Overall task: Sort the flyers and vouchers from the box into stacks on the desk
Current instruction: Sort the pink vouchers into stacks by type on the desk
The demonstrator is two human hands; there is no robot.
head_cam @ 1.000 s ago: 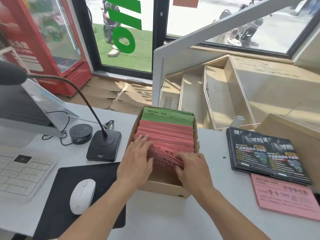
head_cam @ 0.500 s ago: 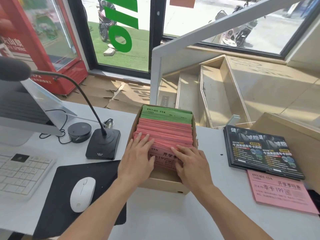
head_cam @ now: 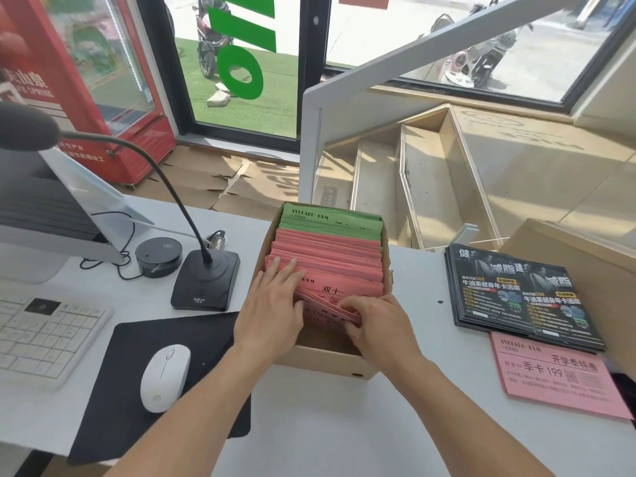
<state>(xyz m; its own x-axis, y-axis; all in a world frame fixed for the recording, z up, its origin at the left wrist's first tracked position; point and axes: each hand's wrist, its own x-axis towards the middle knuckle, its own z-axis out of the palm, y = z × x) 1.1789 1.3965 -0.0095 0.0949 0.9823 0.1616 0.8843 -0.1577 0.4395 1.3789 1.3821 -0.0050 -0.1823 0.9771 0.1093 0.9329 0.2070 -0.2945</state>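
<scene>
A cardboard box [head_cam: 323, 359] stands on the white desk [head_cam: 344, 425], packed with upright pink vouchers [head_cam: 330, 256] and green vouchers [head_cam: 330, 220] at its far end. My left hand [head_cam: 272, 308] lies with straight fingers on the pink vouchers, pushing them back. My right hand [head_cam: 375, 325] pinches the nearest few pink vouchers [head_cam: 327, 306] and tilts them toward me. To the right lie a stack of dark flyers [head_cam: 516, 294] and a stack of pink vouchers [head_cam: 557, 380].
A black mouse pad [head_cam: 113, 407] with a white mouse [head_cam: 164, 376], a keyboard [head_cam: 38, 335], a desk microphone [head_cam: 203, 280], a black puck [head_cam: 158, 256] and a monitor [head_cam: 34, 208] fill the left. A brown cardboard piece [head_cam: 585, 270] sits at the right edge.
My right hand's fingers have curled onto the front pink vouchers and pulled them toward me, exposing a different voucher face behind. My left hand has stayed on the pack.
</scene>
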